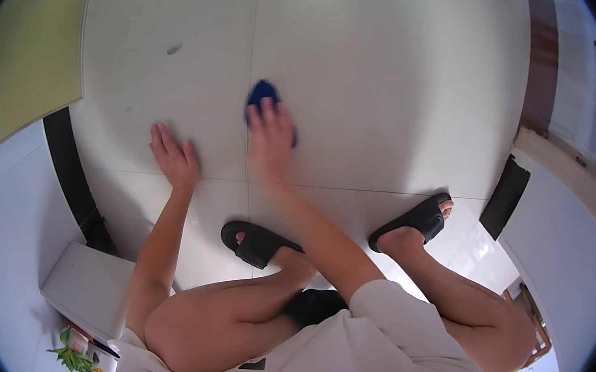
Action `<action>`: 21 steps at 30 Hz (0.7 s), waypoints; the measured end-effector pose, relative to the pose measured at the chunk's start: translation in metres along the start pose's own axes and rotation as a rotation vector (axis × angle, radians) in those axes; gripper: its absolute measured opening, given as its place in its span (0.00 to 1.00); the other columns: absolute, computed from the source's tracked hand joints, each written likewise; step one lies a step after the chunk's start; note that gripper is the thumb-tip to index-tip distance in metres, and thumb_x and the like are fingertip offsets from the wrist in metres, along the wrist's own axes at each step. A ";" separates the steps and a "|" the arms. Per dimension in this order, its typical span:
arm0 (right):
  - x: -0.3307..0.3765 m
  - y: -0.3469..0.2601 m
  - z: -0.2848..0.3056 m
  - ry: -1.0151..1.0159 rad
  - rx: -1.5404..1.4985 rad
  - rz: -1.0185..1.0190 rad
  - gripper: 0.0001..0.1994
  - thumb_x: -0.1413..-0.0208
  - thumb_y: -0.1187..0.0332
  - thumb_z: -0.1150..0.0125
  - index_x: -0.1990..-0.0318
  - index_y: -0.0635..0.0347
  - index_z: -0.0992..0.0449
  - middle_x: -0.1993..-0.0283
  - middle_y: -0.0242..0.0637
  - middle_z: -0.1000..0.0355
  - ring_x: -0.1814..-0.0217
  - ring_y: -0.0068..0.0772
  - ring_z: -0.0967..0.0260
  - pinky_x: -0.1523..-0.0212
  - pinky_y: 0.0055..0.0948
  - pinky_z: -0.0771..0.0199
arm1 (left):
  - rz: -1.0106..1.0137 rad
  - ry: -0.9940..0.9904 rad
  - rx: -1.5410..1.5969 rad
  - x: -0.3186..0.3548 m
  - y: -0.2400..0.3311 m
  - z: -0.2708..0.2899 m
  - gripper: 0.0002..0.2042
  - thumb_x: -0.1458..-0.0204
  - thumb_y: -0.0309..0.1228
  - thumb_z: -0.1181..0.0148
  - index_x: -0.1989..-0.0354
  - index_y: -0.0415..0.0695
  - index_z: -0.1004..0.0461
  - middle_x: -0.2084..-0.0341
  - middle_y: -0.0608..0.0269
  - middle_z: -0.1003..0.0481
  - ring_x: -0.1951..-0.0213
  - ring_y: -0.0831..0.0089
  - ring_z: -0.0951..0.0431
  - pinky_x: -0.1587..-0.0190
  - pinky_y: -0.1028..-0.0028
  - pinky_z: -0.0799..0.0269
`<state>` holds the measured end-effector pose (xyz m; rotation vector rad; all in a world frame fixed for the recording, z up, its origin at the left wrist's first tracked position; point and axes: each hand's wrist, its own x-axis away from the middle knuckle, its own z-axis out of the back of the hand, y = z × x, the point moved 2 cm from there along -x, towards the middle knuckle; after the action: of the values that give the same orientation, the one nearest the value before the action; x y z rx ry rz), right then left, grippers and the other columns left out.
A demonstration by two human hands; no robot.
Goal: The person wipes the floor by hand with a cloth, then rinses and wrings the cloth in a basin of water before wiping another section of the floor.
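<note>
A dark blue cloth (263,91) lies on the pale tiled floor (368,70), in front of me and a little left of the middle. My right hand (271,139), slightly blurred, presses it down from above, fingers stretched forward over it. Parts of the cloth stick out beyond the fingertips and at the right side; the rest is hidden under the palm. Farther left, my left hand (176,159) rests palm down on the tiles with its fingers extended and nothing in it. Ahead of that hand lies a small greyish scrap (174,49).
My feet, in black slippers (257,245), stand apart as I squat. A yellowish panel (31,63) and a white wall with dark skirting (74,170) bound the left. On the right are a dark red floor strip (541,66) and a wall end (557,206). A grey box-like piece (88,284) stands lower left.
</note>
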<state>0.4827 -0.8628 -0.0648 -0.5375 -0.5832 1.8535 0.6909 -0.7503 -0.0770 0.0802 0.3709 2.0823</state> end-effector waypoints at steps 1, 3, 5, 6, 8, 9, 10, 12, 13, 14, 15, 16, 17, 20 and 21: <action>-0.002 -0.019 -0.011 -0.012 -0.079 0.023 0.27 0.39 0.75 0.41 0.31 0.52 0.30 0.23 0.45 0.40 0.21 0.56 0.46 0.25 0.56 0.44 | 0.005 -0.002 0.008 0.000 0.001 0.000 0.36 0.35 0.44 0.51 0.24 0.35 0.48 0.25 0.37 0.49 0.24 0.41 0.49 0.25 0.42 0.58; -0.008 -0.033 -0.012 0.038 -0.194 -0.015 0.27 0.39 0.75 0.41 0.31 0.53 0.29 0.24 0.45 0.40 0.21 0.55 0.46 0.25 0.56 0.45 | 0.015 0.000 -0.007 0.001 -0.004 0.002 0.36 0.35 0.44 0.51 0.24 0.33 0.48 0.25 0.36 0.48 0.24 0.41 0.49 0.24 0.43 0.59; -0.010 -0.022 -0.004 0.097 -0.336 -0.042 0.27 0.41 0.74 0.42 0.32 0.59 0.29 0.24 0.45 0.39 0.20 0.53 0.47 0.23 0.55 0.47 | 0.022 0.002 -0.002 0.001 -0.007 0.004 0.37 0.35 0.44 0.51 0.24 0.33 0.48 0.25 0.35 0.48 0.24 0.41 0.49 0.25 0.43 0.58; -0.007 -0.005 0.006 0.078 -0.373 -0.059 0.26 0.40 0.74 0.43 0.32 0.58 0.29 0.25 0.45 0.38 0.21 0.53 0.46 0.23 0.54 0.46 | 0.021 -0.004 0.016 0.003 -0.009 0.006 0.37 0.35 0.44 0.50 0.24 0.33 0.49 0.26 0.35 0.48 0.24 0.41 0.49 0.25 0.43 0.58; -0.006 0.044 0.039 0.072 -0.333 0.019 0.25 0.38 0.74 0.45 0.32 0.58 0.28 0.27 0.46 0.35 0.23 0.53 0.43 0.25 0.51 0.43 | 0.047 0.014 0.008 0.007 -0.017 0.009 0.37 0.36 0.45 0.50 0.25 0.32 0.48 0.26 0.34 0.47 0.25 0.40 0.49 0.25 0.42 0.58; -0.010 0.072 0.063 0.098 -0.252 0.114 0.24 0.37 0.74 0.46 0.32 0.58 0.28 0.28 0.47 0.34 0.24 0.53 0.41 0.25 0.50 0.41 | 0.042 0.018 0.009 0.008 -0.019 0.009 0.37 0.36 0.45 0.50 0.25 0.32 0.47 0.26 0.34 0.47 0.25 0.40 0.49 0.25 0.41 0.58; -0.011 0.132 0.087 0.129 -0.028 0.209 0.23 0.36 0.73 0.46 0.33 0.59 0.27 0.28 0.49 0.35 0.24 0.54 0.41 0.25 0.50 0.42 | 0.022 0.024 0.048 0.002 -0.005 -0.003 0.37 0.36 0.45 0.50 0.25 0.32 0.47 0.26 0.34 0.47 0.25 0.39 0.49 0.25 0.41 0.57; -0.020 0.175 0.130 0.073 0.126 0.079 0.23 0.32 0.74 0.48 0.30 0.60 0.32 0.25 0.47 0.37 0.21 0.49 0.44 0.23 0.45 0.46 | 0.002 0.036 0.036 0.004 -0.016 0.004 0.36 0.37 0.44 0.49 0.26 0.33 0.46 0.26 0.34 0.47 0.25 0.40 0.49 0.25 0.41 0.57; -0.031 0.184 0.147 0.152 0.151 0.017 0.21 0.30 0.72 0.49 0.31 0.60 0.31 0.26 0.48 0.36 0.23 0.51 0.41 0.25 0.45 0.43 | 0.022 0.010 0.036 0.005 -0.014 0.005 0.36 0.37 0.43 0.48 0.25 0.33 0.46 0.26 0.35 0.47 0.25 0.40 0.49 0.25 0.41 0.57; -0.040 0.191 0.156 0.199 0.209 -0.047 0.21 0.31 0.71 0.48 0.32 0.62 0.31 0.26 0.49 0.37 0.24 0.55 0.42 0.25 0.48 0.43 | 0.039 -0.010 0.040 0.005 -0.010 0.004 0.36 0.37 0.42 0.47 0.25 0.34 0.46 0.26 0.35 0.47 0.25 0.40 0.49 0.25 0.41 0.56; -0.043 0.187 0.155 0.222 0.207 -0.080 0.21 0.31 0.70 0.48 0.31 0.61 0.31 0.25 0.49 0.37 0.23 0.56 0.42 0.25 0.48 0.43 | 0.050 -0.015 0.036 0.006 -0.008 0.005 0.36 0.38 0.41 0.47 0.24 0.36 0.47 0.25 0.37 0.48 0.24 0.41 0.50 0.25 0.41 0.56; -0.044 0.181 0.153 0.245 0.205 -0.113 0.21 0.30 0.70 0.48 0.31 0.61 0.31 0.25 0.50 0.38 0.23 0.56 0.43 0.26 0.49 0.43 | 0.058 -0.007 0.034 0.006 -0.007 0.006 0.36 0.38 0.41 0.47 0.24 0.36 0.47 0.25 0.37 0.48 0.24 0.41 0.50 0.25 0.41 0.56; -0.042 0.172 0.141 0.243 0.201 -0.103 0.21 0.30 0.70 0.48 0.31 0.61 0.31 0.25 0.50 0.38 0.23 0.56 0.43 0.26 0.49 0.43 | 0.060 -0.005 0.047 0.005 -0.006 0.007 0.36 0.38 0.40 0.46 0.24 0.37 0.47 0.25 0.37 0.49 0.24 0.41 0.50 0.25 0.41 0.56; -0.019 0.126 0.092 0.314 0.258 -0.087 0.22 0.30 0.69 0.47 0.31 0.59 0.31 0.25 0.51 0.38 0.23 0.57 0.44 0.25 0.51 0.44 | 0.063 0.005 0.084 0.008 -0.007 0.009 0.36 0.37 0.39 0.46 0.23 0.38 0.48 0.25 0.38 0.50 0.24 0.41 0.51 0.24 0.42 0.57; -0.013 0.091 0.069 0.244 0.188 -0.074 0.23 0.31 0.69 0.46 0.30 0.58 0.32 0.25 0.51 0.39 0.22 0.57 0.44 0.24 0.52 0.45 | 0.060 0.012 0.096 0.010 -0.013 0.014 0.36 0.37 0.39 0.47 0.23 0.38 0.49 0.24 0.38 0.50 0.24 0.41 0.52 0.24 0.42 0.58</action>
<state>0.3792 -0.9131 -0.0666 -0.5966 -0.2597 1.7200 0.6996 -0.7323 -0.0688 0.1380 0.4810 2.1244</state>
